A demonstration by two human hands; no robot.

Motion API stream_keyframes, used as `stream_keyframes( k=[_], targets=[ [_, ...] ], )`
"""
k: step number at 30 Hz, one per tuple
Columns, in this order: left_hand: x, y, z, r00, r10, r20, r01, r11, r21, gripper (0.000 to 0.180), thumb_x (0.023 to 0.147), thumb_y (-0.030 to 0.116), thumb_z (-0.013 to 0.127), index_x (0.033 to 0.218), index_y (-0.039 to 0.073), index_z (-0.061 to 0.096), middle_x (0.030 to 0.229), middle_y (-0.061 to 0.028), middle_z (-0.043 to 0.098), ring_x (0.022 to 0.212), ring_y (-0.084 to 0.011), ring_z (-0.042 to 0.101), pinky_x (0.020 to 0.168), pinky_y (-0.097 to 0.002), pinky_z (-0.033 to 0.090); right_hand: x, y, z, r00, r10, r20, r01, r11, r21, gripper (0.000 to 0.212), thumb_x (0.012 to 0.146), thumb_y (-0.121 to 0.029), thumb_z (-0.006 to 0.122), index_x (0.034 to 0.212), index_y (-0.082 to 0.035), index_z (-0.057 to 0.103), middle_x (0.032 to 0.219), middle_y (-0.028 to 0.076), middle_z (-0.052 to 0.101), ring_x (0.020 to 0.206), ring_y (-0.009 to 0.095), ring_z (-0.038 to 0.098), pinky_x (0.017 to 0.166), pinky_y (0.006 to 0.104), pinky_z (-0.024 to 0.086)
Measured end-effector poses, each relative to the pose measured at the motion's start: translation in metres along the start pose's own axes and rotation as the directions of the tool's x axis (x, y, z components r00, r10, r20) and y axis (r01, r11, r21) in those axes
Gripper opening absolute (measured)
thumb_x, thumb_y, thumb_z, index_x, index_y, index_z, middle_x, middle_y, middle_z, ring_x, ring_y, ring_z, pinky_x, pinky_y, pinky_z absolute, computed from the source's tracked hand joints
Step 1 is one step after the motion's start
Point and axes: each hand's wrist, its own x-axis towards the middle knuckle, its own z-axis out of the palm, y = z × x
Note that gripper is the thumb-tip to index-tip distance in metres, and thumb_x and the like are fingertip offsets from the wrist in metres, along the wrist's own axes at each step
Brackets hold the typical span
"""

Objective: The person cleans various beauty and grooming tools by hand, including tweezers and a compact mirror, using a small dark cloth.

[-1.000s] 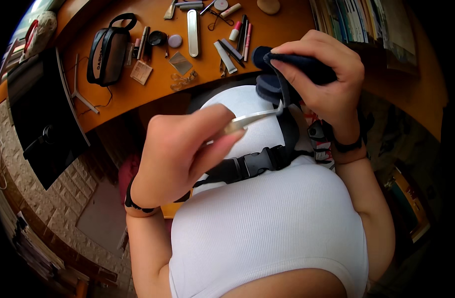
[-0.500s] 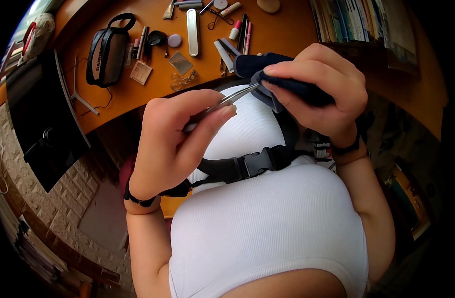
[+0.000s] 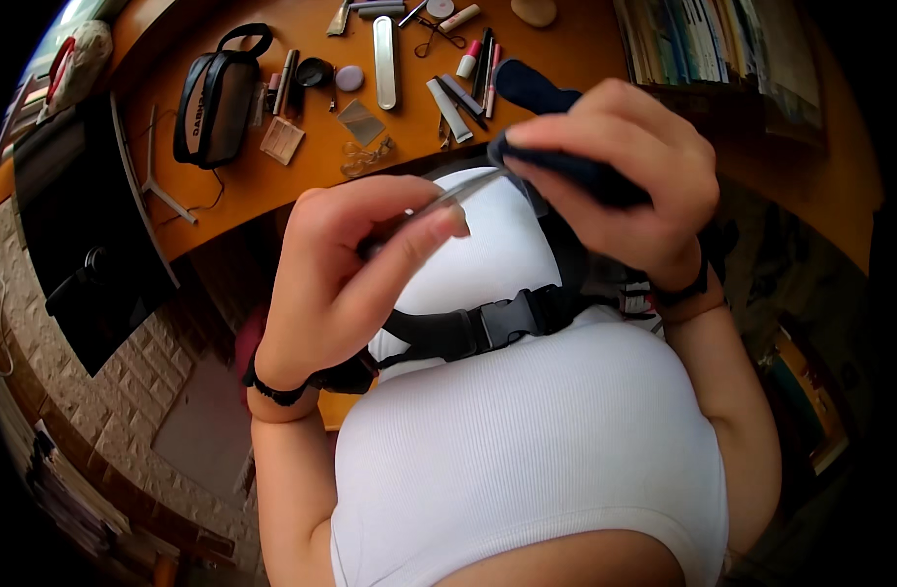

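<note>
My left hand (image 3: 336,269) is closed around slim silver tweezers (image 3: 466,188), pinching them between thumb and forefinger. Their tips meet the edge of a dark navy piece of soft cloth (image 3: 590,174), which my right hand (image 3: 654,161) grips between thumb and fingers. A rounded flap of the same dark cloth sticks out beyond my right fingers, over the desk edge. Both hands are raised in front of my chest, over my white-clad lap. Motion blurs the tweezer tips, so I cannot tell whether they pinch the cloth.
On the wooden desk (image 3: 243,191) lie a black-trimmed see-through pouch (image 3: 206,122), a long silver case (image 3: 384,64), an eyelash curler (image 3: 439,39), a round black pot (image 3: 313,71) and several cosmetic tubes. Upright folders (image 3: 708,44) stand far right; a black screen (image 3: 82,225) is left.
The cloth has shifted in my right hand: its flap now stands higher and apart from the held edge, and the grey-blue fold has mostly gone from sight. My left hand barely moved.
</note>
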Motion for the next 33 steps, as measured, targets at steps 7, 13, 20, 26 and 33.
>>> stream_keyframes(
  k=[7,13,20,26,33],
  targets=[
    [0.005,-0.007,-0.003,0.995,-0.065,-0.078,0.076,0.988,0.137,0.018,0.101,0.012,0.054,0.101,-0.003,0.062,0.069,0.0041,0.041,0.062,-0.0057,0.033,0.056,-0.0233,0.030,-0.002,0.007,0.001,0.987,0.091,-0.132,-0.095,0.995,-0.026,0.020,0.076,0.005,0.078,0.094,0.001,0.071,0.082,0.008,0.068,0.071,0.014,0.064,0.063,0.0232,0.049],
    [0.003,-0.016,-0.005,0.998,-0.034,0.051,0.031,0.998,0.051,0.029,0.107,0.018,0.039,0.118,-0.004,0.056,0.068,0.0073,0.036,0.054,0.0003,0.026,0.046,-0.0176,0.021,0.002,0.006,0.012,0.995,0.055,-0.078,-0.056,0.998,-0.006,0.020,0.075,0.004,0.078,0.093,0.001,0.071,0.081,0.010,0.068,0.071,0.016,0.064,0.063,0.0244,0.050],
    [-0.003,-0.011,0.010,0.999,-0.046,0.004,0.046,0.998,-0.042,0.020,0.105,0.011,0.042,0.106,-0.002,0.058,0.068,0.0024,0.037,0.062,-0.0077,0.031,0.057,-0.0241,0.029,-0.002,-0.005,0.030,0.999,0.012,-0.034,-0.010,0.999,0.049,0.021,0.071,-0.005,0.083,0.089,-0.006,0.071,0.075,0.008,0.064,0.066,0.024,0.066,0.057,0.0305,0.052],
    [-0.004,-0.016,0.012,1.000,-0.010,-0.027,0.010,1.000,0.018,0.016,0.103,0.007,0.045,0.107,-0.002,0.057,0.068,-0.0006,0.038,0.061,-0.0086,0.033,0.056,-0.0248,0.030,-0.004,-0.012,0.033,1.000,-0.011,-0.003,0.011,0.998,0.058,0.022,0.072,0.003,0.081,0.092,0.000,0.073,0.076,0.010,0.066,0.066,0.020,0.066,0.058,0.0271,0.050],
    [-0.007,-0.015,0.005,0.995,-0.098,0.028,0.095,0.991,0.093,0.015,0.102,0.007,0.045,0.107,-0.002,0.056,0.068,-0.0051,0.043,0.063,-0.0129,0.038,0.058,-0.0283,0.036,-0.007,0.002,0.034,0.998,0.022,-0.058,-0.021,0.999,0.025,0.022,0.070,-0.001,0.082,0.090,-0.003,0.072,0.076,0.011,0.066,0.065,0.025,0.065,0.058,0.0292,0.051]
  ],
)
